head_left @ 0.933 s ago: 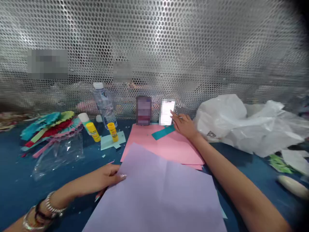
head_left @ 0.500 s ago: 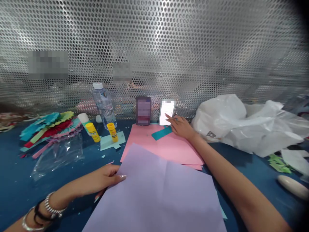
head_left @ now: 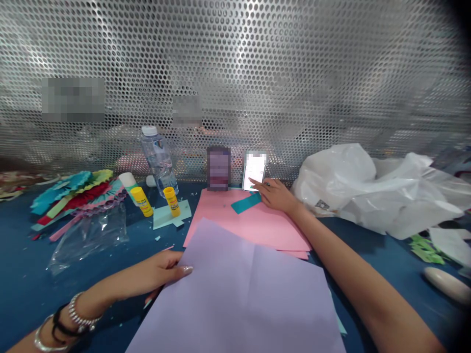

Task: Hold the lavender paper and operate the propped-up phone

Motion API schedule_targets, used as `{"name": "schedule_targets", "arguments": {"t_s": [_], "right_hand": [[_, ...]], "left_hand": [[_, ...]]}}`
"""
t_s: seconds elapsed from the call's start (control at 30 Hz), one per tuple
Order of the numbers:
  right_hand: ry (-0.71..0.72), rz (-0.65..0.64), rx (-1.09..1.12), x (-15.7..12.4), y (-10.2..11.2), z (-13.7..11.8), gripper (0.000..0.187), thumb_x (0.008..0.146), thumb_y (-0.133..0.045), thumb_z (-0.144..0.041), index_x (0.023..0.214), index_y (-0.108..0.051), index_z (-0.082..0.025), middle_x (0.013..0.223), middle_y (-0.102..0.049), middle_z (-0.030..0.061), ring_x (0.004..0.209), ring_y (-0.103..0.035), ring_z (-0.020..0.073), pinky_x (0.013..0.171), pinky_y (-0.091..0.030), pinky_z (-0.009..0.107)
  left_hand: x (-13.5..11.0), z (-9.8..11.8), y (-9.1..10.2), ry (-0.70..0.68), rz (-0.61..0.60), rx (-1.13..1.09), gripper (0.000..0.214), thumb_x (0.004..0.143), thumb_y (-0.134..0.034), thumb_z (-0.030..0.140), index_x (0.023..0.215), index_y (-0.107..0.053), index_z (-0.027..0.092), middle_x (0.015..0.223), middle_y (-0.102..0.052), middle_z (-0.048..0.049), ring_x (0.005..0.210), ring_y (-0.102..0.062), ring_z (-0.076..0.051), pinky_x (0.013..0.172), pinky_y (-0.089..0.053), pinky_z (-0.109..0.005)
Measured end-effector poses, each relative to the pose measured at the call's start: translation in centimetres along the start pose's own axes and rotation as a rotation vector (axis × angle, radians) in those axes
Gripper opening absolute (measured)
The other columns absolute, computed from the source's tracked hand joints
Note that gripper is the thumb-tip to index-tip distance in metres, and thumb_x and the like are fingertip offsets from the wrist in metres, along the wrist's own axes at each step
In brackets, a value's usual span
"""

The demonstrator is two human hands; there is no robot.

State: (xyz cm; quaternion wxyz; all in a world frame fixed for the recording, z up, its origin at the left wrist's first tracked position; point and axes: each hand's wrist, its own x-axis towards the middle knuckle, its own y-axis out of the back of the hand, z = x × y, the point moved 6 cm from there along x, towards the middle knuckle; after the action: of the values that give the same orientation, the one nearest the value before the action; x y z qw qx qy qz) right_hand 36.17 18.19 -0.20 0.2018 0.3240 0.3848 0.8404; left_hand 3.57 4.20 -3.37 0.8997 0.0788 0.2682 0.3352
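Note:
My left hand [head_left: 162, 273] rests on the left edge of a large lilac paper sheet [head_left: 243, 294] that lies in front of me on the blue table [head_left: 25, 289]. My right hand [head_left: 276, 194] is stretched far forward, its forefinger touching the lower part of a lit phone [head_left: 254, 170] that leans upright against the perforated metal screen [head_left: 235, 73]. Under that hand lie a pink paper sheet [head_left: 253, 220] and a teal paper strip [head_left: 246, 203]. A second phone [head_left: 218, 168] stands just left of the lit one.
Two yellow glue sticks [head_left: 171, 200] and a water bottle [head_left: 159, 159] stand at the back left. Folded coloured paper fans [head_left: 73, 196] and a clear plastic wrapper [head_left: 88, 235] lie at the left. White plastic bags [head_left: 371, 189] fill the right side.
My right forefinger has slid down the lit phone's screen, from its upper right to its lower part. The left hand has stayed on the lilac sheet.

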Motion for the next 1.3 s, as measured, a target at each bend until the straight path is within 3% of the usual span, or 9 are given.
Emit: {"name": "schedule_targets", "arguments": {"t_s": [0.1,0.33,0.67,0.9,1.1,1.3], "right_hand": [[0.007,-0.027,0.011,0.0,0.2,0.0,0.047,0.096,-0.040,-0.019,0.142,-0.049,-0.016,0.153,-0.041,0.0043,0.104,-0.051,0.0284,0.084,-0.040,0.042],[0.089,-0.098,0.061,0.0,0.2,-0.1,0.061,0.087,-0.045,-0.005,0.145,-0.047,-0.024,0.129,-0.066,0.0031,0.113,-0.053,0.0262,0.086,-0.038,0.037],[0.084,-0.026,0.065,-0.5,0.3,0.2,0.056,0.086,-0.046,-0.003,0.137,-0.056,-0.023,0.132,-0.064,0.0022,0.104,-0.056,0.0243,0.082,-0.037,0.036],[-0.081,0.122,0.031,-1.2,0.3,1.1,0.043,0.091,-0.047,-0.014,0.132,-0.060,-0.021,0.142,-0.056,0.0040,0.119,-0.048,0.0307,0.090,-0.039,0.044],[-0.017,0.132,0.062,-1.1,0.4,0.8,0.045,0.085,-0.053,-0.010,0.126,-0.064,-0.026,0.132,-0.064,-0.0011,0.111,-0.052,0.0260,0.086,-0.043,0.038],[-0.070,0.181,0.085,-1.2,0.1,1.3,0.041,0.088,-0.050,-0.011,0.124,-0.066,-0.022,0.126,-0.067,0.0038,0.106,-0.053,0.0255,0.088,-0.046,0.039]], "left_hand": [[0.0,-0.1,-0.1,0.044,-0.020,0.008,0.046,0.091,-0.051,0.062,0.094,-0.060,0.017,0.067,-0.049,0.0051,0.040,-0.040,-0.004,0.034,-0.034,-0.015],[-0.1,0.5,-0.3,0.057,-0.026,-0.006,0.047,0.090,-0.051,0.064,0.098,-0.060,0.018,0.069,-0.050,0.0045,0.043,-0.040,-0.005,0.034,-0.033,-0.015],[-0.2,0.7,-0.4,0.047,-0.018,-0.009,0.047,0.089,-0.052,0.065,0.096,-0.061,0.019,0.068,-0.050,0.0042,0.043,-0.039,-0.006,0.034,-0.032,-0.016],[0.0,0.6,-0.4,0.028,-0.027,-0.015,0.046,0.090,-0.052,0.064,0.095,-0.061,0.019,0.067,-0.051,0.0042,0.042,-0.039,-0.005,0.033,-0.032,-0.016],[-0.1,0.7,-0.5,0.039,-0.030,-0.013,0.049,0.089,-0.050,0.066,0.098,-0.061,0.019,0.068,-0.052,0.0039,0.042,-0.038,-0.004,0.034,-0.031,-0.016],[-0.1,0.8,-0.5,0.035,-0.025,-0.009,0.047,0.090,-0.051,0.065,0.097,-0.061,0.020,0.069,-0.051,0.0038,0.044,-0.040,-0.006,0.034,-0.032,-0.017]]}}
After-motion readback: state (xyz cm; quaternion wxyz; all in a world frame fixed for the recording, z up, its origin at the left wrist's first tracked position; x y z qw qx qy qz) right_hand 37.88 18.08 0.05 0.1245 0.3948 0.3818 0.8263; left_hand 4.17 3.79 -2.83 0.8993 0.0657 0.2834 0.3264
